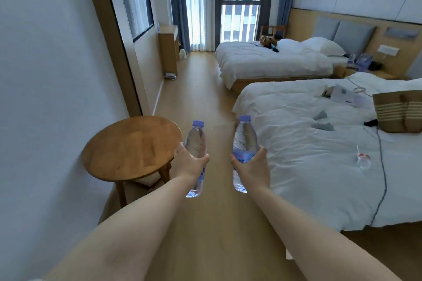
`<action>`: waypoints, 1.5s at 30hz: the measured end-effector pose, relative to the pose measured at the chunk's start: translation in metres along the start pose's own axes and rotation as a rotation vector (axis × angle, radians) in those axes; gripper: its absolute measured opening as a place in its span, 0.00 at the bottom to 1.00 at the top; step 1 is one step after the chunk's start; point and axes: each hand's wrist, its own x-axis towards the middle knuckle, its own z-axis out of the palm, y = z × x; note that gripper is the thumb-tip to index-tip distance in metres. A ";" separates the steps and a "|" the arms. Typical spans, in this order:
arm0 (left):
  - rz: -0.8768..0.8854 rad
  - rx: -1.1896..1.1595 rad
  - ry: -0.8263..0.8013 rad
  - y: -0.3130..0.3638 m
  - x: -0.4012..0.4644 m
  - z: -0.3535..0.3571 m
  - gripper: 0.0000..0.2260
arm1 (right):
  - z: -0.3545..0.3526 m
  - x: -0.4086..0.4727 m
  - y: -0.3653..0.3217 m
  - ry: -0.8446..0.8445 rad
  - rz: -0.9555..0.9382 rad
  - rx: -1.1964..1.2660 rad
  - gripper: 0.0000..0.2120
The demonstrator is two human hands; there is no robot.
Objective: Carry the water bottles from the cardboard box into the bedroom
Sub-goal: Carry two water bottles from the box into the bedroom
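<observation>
Beneath our fingers [205,158] we see the wooden floor [205,223]. Left of them stands the round table [132,143]; right of them the near bed [308,166] carries a striped bag [398,110], papers [344,96], a cable [381,180] and a small bottle [363,159].

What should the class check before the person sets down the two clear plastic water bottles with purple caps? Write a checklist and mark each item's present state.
1. Left hand wraps the left clear plastic bottle with a purple cap around its middle: ok.
2. Right hand wraps the right clear plastic bottle with a purple cap around its middle: ok.
3. Both caps on: ok.
4. Bottles carried cap up, only slightly tilted: ok.
5. Round wooden side table beside the left hand has bare top for a bottle: ok.
6. Wooden floor ahead, between wall and white-sheeted near bed, free of obstacles: ok.
</observation>
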 end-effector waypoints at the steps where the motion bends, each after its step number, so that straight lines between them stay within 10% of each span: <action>1: -0.004 0.003 0.021 0.006 0.016 0.008 0.28 | 0.003 0.025 -0.002 -0.006 -0.019 -0.012 0.35; 45: -0.273 0.055 0.324 0.227 0.800 0.252 0.31 | 0.348 0.841 -0.055 -0.136 -0.070 -0.143 0.36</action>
